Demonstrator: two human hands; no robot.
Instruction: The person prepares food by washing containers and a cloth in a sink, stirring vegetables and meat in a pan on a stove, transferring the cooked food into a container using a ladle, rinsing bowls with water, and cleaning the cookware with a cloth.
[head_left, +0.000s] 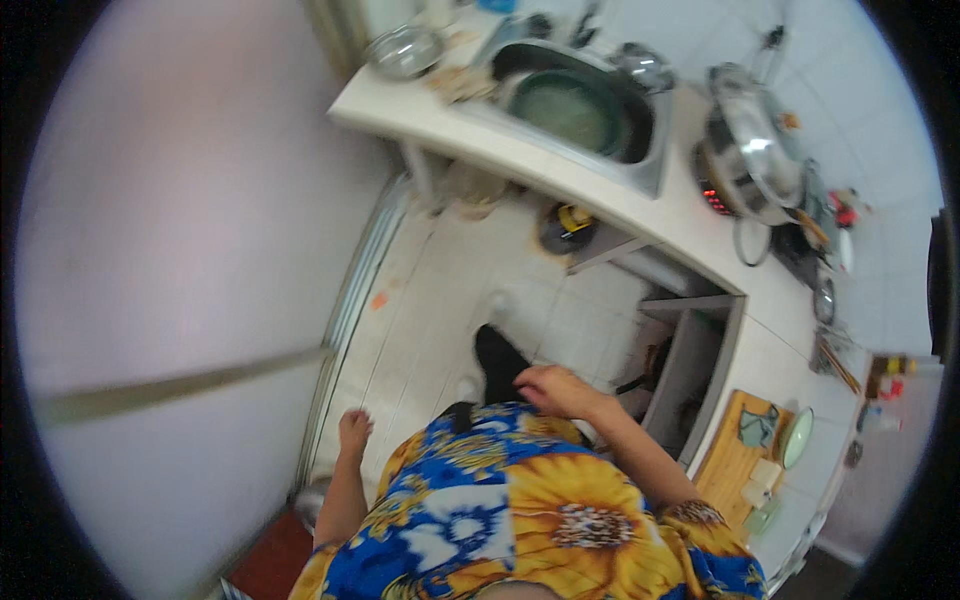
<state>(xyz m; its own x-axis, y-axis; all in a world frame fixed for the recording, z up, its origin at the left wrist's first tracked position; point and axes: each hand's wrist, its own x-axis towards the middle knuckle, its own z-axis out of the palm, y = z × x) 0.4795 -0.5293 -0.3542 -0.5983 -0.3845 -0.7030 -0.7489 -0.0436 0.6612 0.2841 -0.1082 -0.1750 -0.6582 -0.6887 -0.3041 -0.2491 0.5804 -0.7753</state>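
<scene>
My left hand hangs at my left side above the tiled floor, its fingers loosely curled; whether they are fully closed does not show. In front of my flowered clothing, my right hand is held low with bent fingers and no object visible in it. A dark shoe or trouser leg shows beneath it. Ahead, a green basin with cloudy liquid sits in a steel sink. A large steel pot stands right of the sink, near red lit digits.
A white counter runs ahead and along my right, bearing a glass bowl and a wooden cutting board. Under it are a dark round object and open shelving. A sliding door's track borders the floor on the left.
</scene>
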